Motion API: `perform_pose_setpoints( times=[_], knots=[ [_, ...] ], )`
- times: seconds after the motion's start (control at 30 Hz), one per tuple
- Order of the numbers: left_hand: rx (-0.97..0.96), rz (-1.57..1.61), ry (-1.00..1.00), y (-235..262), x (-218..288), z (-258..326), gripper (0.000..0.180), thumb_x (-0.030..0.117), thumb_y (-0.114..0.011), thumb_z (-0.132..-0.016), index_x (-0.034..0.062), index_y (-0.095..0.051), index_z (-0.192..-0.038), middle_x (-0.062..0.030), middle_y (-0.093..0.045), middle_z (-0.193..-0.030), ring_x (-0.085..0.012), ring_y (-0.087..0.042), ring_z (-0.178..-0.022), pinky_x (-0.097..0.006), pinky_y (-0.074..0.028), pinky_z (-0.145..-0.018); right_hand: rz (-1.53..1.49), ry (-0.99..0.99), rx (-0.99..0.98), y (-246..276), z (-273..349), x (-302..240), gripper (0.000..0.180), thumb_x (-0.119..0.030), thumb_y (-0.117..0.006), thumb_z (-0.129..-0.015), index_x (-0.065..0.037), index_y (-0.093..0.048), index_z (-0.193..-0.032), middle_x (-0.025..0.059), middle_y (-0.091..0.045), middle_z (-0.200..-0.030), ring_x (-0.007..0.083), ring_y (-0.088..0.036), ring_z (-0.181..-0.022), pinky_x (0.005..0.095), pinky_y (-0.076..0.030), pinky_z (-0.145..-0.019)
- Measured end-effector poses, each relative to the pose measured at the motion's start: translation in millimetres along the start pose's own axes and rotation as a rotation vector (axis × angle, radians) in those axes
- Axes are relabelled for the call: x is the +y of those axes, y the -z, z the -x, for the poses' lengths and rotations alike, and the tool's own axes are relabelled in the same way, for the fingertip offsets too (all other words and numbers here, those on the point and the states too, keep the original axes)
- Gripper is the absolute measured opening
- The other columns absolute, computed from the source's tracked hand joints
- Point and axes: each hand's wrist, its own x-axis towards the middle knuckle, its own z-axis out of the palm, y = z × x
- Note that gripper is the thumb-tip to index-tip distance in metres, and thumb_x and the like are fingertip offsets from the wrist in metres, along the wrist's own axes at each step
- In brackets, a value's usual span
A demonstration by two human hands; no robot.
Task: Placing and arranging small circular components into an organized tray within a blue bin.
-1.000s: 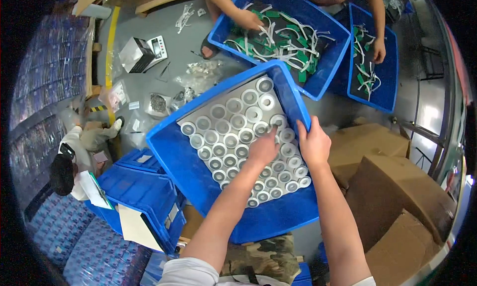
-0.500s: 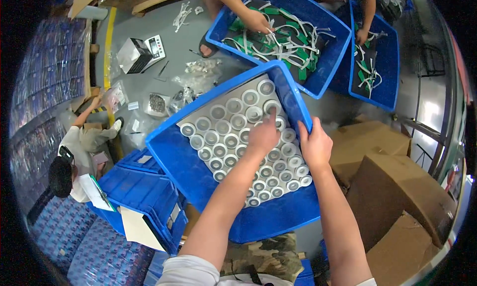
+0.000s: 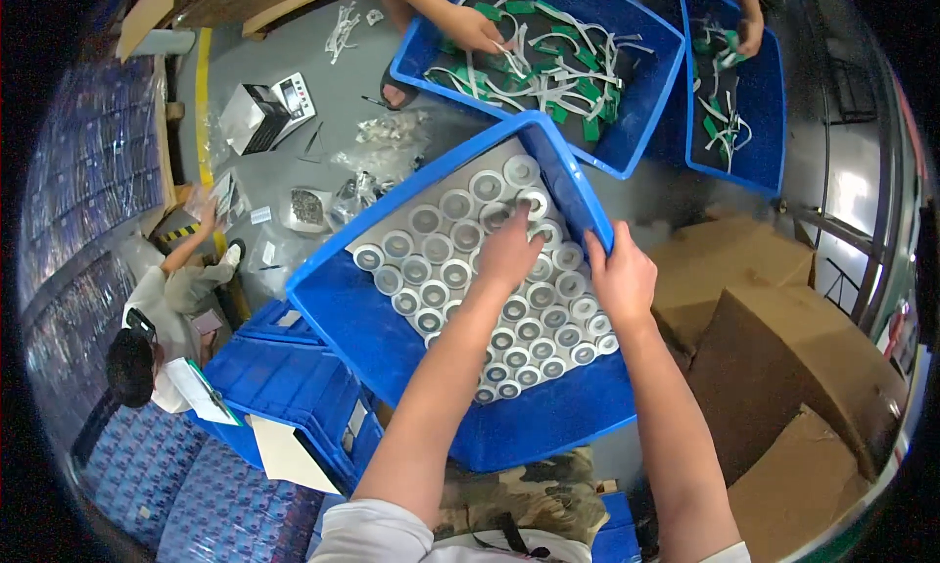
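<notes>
A blue plastic bin [image 3: 548,421] is tilted in front of me, with a light sheet inside bearing rows of round white-and-silver ring-shaped parts [image 3: 487,186]. My left hand [image 3: 509,255] reaches over these parts, fingers stretched out and apart. Its fingertips are at a ring in the upper right of the rows, and nothing shows in its grasp. On the right side, my right hand [image 3: 625,277] is closed round the bin's rim, thumb on the inner side. My left forearm and hand cover several of the rings.
Beyond, a second blue bin [image 3: 658,78] and a narrower one [image 3: 762,157] hold green pieces with white straps; another person's hands [image 3: 478,28] work there. Cardboard boxes [image 3: 803,367] stand right. At left are lidded blue crates [image 3: 264,352], a crouching person [image 3: 147,299] and floor items around a scale [image 3: 294,98].
My left hand has drawn slightly left, its fingers spread from a pointing pose. My right hand stays on the rim. The other person's hand at the narrow bin has risen with a green-and-white piece.
</notes>
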Motion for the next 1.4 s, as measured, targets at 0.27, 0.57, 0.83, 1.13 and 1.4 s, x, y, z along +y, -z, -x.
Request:
perform_pose_setpoints(
  times=[0.27, 0.57, 0.83, 1.13, 1.4],
  knots=[
    [-0.076, 0.678, 0.272, -38.0, -96.6, 118.5, 0.035, 0.027, -0.058, -0.081, -0.0008, -0.060, -0.102, -0.0148, -0.064, -0.094, -0.0230, -0.061, -0.088, -0.031, -0.045, -0.077, 0.052, -0.025, -0.032, 2.2, -2.9, -2.6, 0.029, -0.035, -0.056, -0.085, -0.007, -0.051, -0.089, 0.0200, -0.061, -0.072, 0.0401, -0.058, -0.068, 0.0476, -0.045, -0.059],
    [0.066, 0.494, 0.506, -120.2, -135.8, 241.9, 0.070, 0.013, -0.061, -0.073, -0.0055, -0.028, -0.132, -0.0270, -0.040, -0.128, -0.0378, -0.045, -0.114, -0.042, -0.040, -0.093, 0.092, -0.089, -0.046, -5.4, -1.1, 2.8, 0.030, -0.040, -0.053, -0.086, -0.012, -0.053, -0.096, 0.0198, -0.062, -0.076, 0.0398, -0.059, -0.072, 0.0472, -0.045, -0.063],
    [0.300, 0.414, 0.513, -102.4, -145.2, 204.4, 0.076, 0.009, -0.064, -0.073, -0.0060, -0.022, -0.134, -0.0277, -0.024, -0.138, -0.0398, -0.025, -0.129, -0.040, -0.023, -0.107, 0.118, -0.096, -0.030, -3.0, 0.1, -3.9, 0.033, -0.041, -0.051, -0.087, -0.013, -0.053, -0.104, 0.0188, -0.063, -0.077, 0.0399, -0.060, -0.074, 0.0463, -0.046, -0.064],
    [0.225, 0.227, 0.310, -79.8, -130.9, 208.7, 0.072, 0.012, -0.062, -0.076, -0.0024, -0.024, -0.136, -0.0264, -0.011, -0.143, -0.0413, -0.032, -0.125, -0.041, -0.039, -0.096, 0.104, -0.044, 0.031, -4.5, 1.4, -3.3, 0.032, -0.041, -0.050, -0.087, -0.013, -0.054, -0.102, 0.0178, -0.063, -0.076, 0.0383, -0.060, -0.073, 0.0453, -0.045, -0.063],
    [0.092, 0.056, 0.199, -65.2, -128.1, 197.5, 0.072, 0.015, -0.062, -0.074, 0.0035, -0.026, -0.136, -0.0241, -0.012, -0.144, -0.0437, -0.042, -0.115, -0.044, -0.045, -0.087, 0.097, -0.058, 0.032, -8.3, 1.6, 2.2, 0.033, -0.041, -0.051, -0.087, -0.012, -0.055, -0.101, 0.0175, -0.063, -0.076, 0.0379, -0.060, -0.072, 0.0451, -0.045, -0.062]
  ],
)
